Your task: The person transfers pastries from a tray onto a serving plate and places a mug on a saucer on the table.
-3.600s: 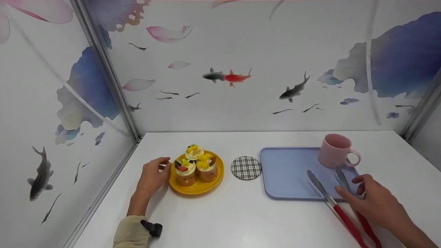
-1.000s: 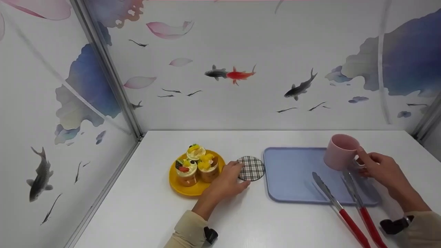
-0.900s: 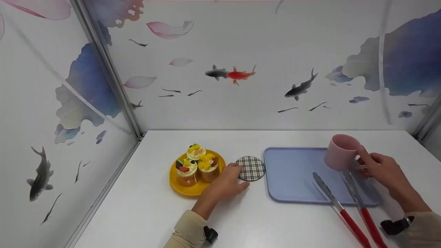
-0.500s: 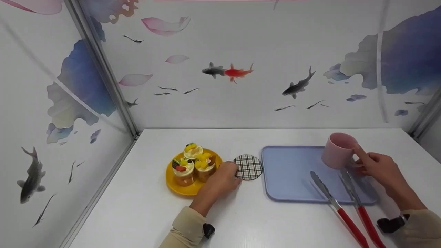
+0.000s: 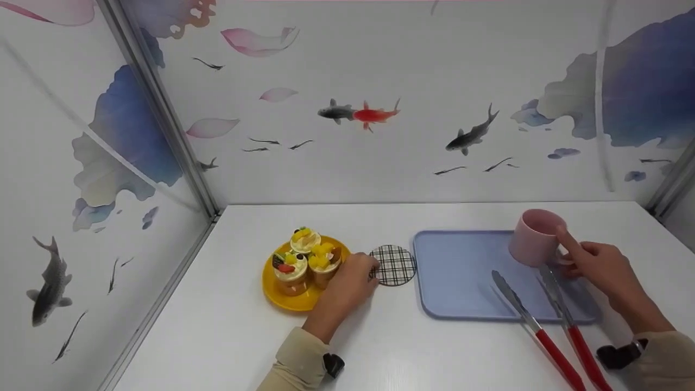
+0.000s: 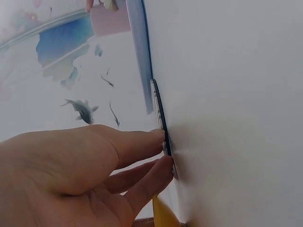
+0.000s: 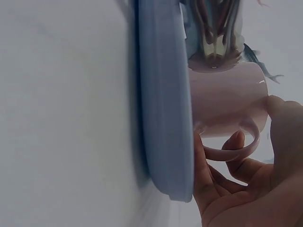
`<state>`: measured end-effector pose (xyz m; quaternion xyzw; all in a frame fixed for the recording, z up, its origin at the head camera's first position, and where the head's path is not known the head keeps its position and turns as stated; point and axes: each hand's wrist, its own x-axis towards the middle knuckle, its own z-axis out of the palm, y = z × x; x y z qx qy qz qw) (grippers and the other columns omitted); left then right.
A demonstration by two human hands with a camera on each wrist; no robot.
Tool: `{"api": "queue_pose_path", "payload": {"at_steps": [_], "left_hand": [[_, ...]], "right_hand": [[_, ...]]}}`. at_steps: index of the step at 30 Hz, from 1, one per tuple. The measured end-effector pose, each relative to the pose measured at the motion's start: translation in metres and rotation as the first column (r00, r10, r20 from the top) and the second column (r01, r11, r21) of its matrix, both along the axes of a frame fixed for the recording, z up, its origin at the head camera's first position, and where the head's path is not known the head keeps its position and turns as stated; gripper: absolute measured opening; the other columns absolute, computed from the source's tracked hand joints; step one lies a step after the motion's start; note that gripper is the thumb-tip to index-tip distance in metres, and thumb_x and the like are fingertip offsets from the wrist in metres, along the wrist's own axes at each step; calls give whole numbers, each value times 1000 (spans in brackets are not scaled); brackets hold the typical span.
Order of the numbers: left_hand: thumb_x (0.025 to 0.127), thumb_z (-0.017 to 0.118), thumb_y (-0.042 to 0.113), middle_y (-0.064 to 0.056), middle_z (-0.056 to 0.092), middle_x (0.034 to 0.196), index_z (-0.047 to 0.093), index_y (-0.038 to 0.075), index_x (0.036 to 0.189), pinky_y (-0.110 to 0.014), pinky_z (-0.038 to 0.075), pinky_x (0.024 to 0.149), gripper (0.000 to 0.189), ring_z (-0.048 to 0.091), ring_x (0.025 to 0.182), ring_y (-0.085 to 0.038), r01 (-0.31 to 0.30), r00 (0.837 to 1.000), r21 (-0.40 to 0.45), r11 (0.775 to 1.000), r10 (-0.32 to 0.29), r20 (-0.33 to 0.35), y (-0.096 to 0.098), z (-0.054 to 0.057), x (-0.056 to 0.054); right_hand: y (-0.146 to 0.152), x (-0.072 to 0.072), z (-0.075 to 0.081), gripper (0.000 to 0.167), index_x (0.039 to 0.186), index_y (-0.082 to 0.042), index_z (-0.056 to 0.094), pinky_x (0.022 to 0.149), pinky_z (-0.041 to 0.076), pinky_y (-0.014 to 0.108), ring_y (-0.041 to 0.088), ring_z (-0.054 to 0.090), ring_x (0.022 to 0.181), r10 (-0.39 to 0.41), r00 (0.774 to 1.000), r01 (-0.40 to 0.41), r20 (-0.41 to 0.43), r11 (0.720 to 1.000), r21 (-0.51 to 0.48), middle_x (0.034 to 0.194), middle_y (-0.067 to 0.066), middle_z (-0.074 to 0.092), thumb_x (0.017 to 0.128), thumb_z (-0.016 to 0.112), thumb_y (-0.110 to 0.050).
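My left hand reaches past the yellow plate and pinches the near-left edge of the round plaid coaster. In the left wrist view the thumb lies on the upper face of the coaster and a finger sits at its lower edge. My right hand holds the pink mug by its handle. The right wrist view has a finger hooked through the handle and the thumb on the mug's wall by the rim. The mug stands upright on the far right part of the blue tray.
The yellow plate, left of the coaster, carries three fruit-topped dessert cups. Tongs with red handles lie spread across the tray's front edge, their metal tips near the mug. White printed walls border the table at back and left.
My left hand has gone from the plate's left side to the coaster, and its fingers have closed on the edge. My right hand has moved from the tongs to the mug handle.
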<state>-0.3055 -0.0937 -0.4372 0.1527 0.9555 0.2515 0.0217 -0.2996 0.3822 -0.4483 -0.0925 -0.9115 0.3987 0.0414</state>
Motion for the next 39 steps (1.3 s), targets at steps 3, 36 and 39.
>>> {"api": "queue_pose_path", "payload": {"at_steps": [3,36,39], "left_hand": [[100,77,10,-9,79,117,79,3,125,-37,64,102,25,68,105,-18,-7,1000,11,1000,7,18,1,0,-1],[101,76,8,-8,76,107,75,1,117,-35,65,95,18,66,97,-18,-40,999,-9,999,40,-7,6,-2,5],[101,75,8,-8,77,108,76,1,118,-34,65,95,18,66,97,-18,-45,999,-14,999,45,-8,7,-2,4]], "right_hand": [[1,0,-2,84,132,8,66,85,54,42,14,72,85,-1,1000,1,-12,1000,-2,109,20,77,108,42,-69],[-1,1,0,75,124,7,69,73,60,13,4,69,83,11,998,-20,-68,991,-129,104,6,74,110,45,-63],[-2,1,2,73,125,6,69,74,58,12,5,67,84,17,998,-26,-65,992,-127,108,7,74,111,43,-61]]}}
